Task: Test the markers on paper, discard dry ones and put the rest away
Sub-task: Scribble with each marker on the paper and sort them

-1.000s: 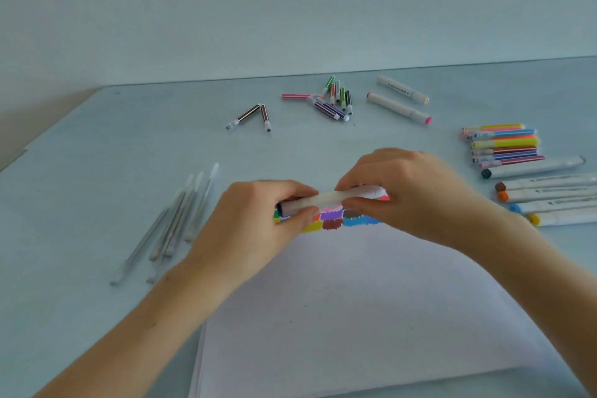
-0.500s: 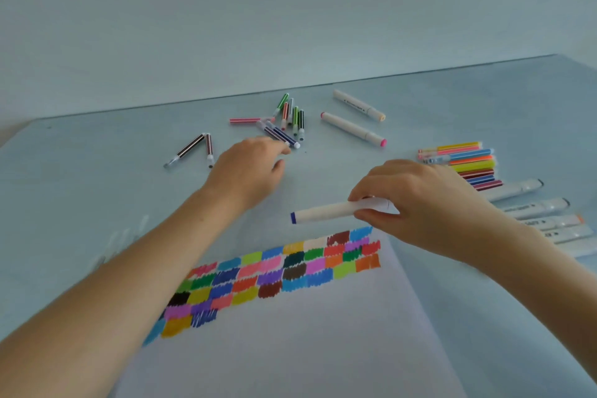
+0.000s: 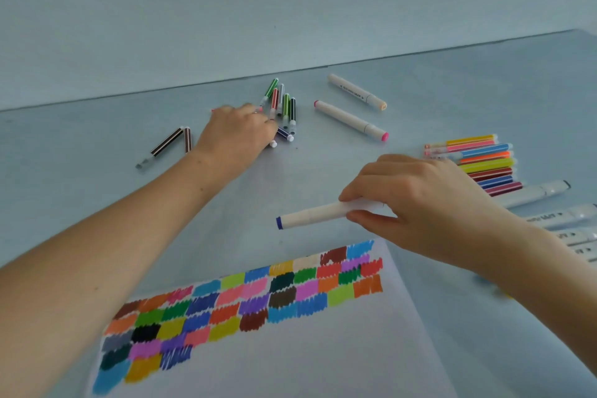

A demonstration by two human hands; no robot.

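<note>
My right hand (image 3: 420, 203) pinches a thick white marker with a dark blue end (image 3: 310, 215) and holds it level just above the table, beyond the paper's far edge. The white paper (image 3: 290, 362) carries several rows of coloured test patches (image 3: 245, 300). My left hand (image 3: 235, 136) reaches to the back and lies over the near end of a loose pile of thin striped markers (image 3: 284, 107). Its fingers are hidden, and one white marker tip pokes out beneath them.
Two thick white markers (image 3: 350, 119) lie at the back, right of the pile. A tidy row of thin coloured markers (image 3: 484, 161) and several thick white markers (image 3: 542, 192) lie at the right. Two dark striped markers (image 3: 166, 142) lie at the left.
My left hand let go of the white marker's end and moved back to the thin-marker pile. My right hand kept the marker, and the view shifted to show the test patches.
</note>
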